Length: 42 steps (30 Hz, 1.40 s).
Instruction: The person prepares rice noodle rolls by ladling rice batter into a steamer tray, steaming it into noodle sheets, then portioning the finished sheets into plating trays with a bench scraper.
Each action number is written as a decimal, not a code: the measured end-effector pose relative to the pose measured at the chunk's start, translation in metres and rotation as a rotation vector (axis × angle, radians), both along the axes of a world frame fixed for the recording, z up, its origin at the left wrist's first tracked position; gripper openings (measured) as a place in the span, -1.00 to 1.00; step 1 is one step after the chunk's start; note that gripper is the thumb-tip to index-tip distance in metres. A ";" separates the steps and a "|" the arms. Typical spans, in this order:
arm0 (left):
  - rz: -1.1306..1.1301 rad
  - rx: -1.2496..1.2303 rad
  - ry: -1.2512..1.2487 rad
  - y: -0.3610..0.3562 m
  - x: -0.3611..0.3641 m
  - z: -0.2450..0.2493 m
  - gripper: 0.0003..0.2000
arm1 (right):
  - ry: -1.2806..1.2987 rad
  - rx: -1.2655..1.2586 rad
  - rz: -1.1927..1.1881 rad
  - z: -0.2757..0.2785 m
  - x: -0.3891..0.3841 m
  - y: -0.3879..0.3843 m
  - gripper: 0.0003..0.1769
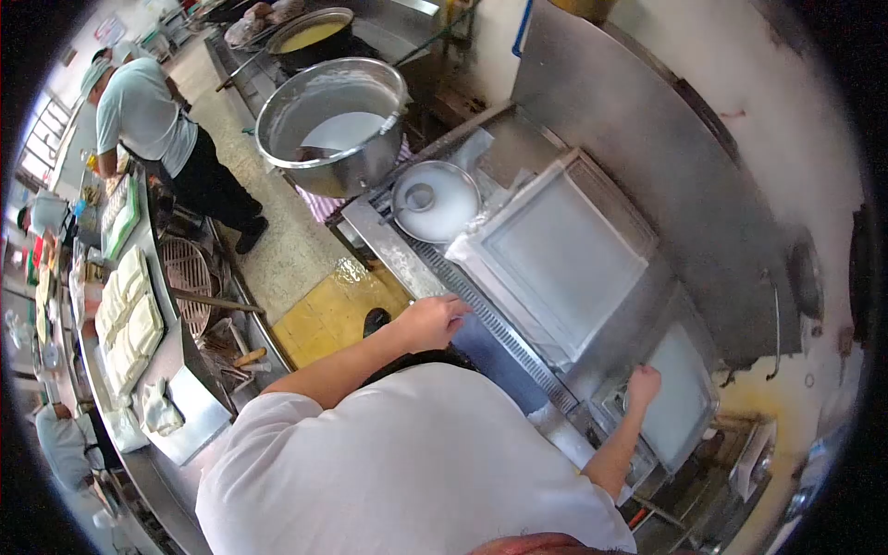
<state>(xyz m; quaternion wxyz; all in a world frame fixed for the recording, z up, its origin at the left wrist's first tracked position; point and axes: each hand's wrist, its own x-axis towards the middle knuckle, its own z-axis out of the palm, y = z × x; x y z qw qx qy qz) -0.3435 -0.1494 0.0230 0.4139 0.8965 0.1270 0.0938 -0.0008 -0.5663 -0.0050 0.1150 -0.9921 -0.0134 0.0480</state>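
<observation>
My left hand (431, 325) hovers in front of the steel counter's slotted front edge, with its fingers curled in and no object showing in it. My right hand (644, 385) is closed in a fist over the near side of a pale rectangular tray (680, 398); what it grips, if anything, is hidden. Between and beyond my hands lies a large white-framed rectangular tray (564, 264) with a smooth, pale, hazy surface. A round metal pan (437, 202) of white liquid sits to its left, with a small round cup (421, 196) in it.
A big steel bowl (333, 125) of white liquid stands back left, near a pot of yellow liquid (311, 35). Steel backsplash (638, 102) rises behind the trays. Left, a co-worker (153, 116) bends at a counter bearing white cloth-wrapped slabs (129, 319). The yellow floor (324, 319) looks wet.
</observation>
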 end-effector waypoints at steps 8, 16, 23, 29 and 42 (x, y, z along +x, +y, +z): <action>0.182 0.057 -0.046 0.086 -0.074 0.022 -0.72 | -0.033 0.429 0.897 0.044 -0.119 0.310 -0.06; 0.611 0.065 -0.059 0.192 -0.223 -0.003 -0.74 | -0.212 0.564 1.498 0.172 -0.288 0.554 -0.03; 0.740 -0.111 0.003 0.232 -0.282 -0.009 -0.74 | -0.344 0.319 1.965 0.182 -0.308 0.676 -0.48; 0.690 0.010 -0.210 0.283 -0.249 0.024 -0.73 | -0.536 0.110 1.363 0.256 -0.273 0.740 -0.84; 0.544 0.333 -0.090 0.356 -0.160 0.060 -0.62 | -0.438 -0.636 1.476 0.255 -0.293 0.648 -0.84</action>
